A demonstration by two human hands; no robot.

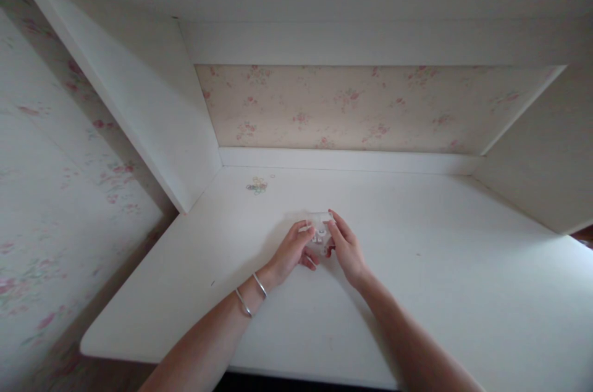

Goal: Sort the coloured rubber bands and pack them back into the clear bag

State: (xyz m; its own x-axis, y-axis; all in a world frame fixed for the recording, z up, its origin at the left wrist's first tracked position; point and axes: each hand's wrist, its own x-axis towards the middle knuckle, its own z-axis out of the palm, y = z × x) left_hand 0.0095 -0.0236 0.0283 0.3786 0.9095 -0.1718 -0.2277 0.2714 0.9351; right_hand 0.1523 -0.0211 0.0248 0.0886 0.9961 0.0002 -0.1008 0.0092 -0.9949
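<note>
Head view is showing both hands meeting over a small clear plastic box [319, 234] on the white desk [440, 268]; it looks unopened, though that is hard to tell. Left hand [291, 251] and right hand [345, 247] are curling around its sides, pinching it between them. Loose rubber bands [257, 185] are lying beyond the left hand
</note>
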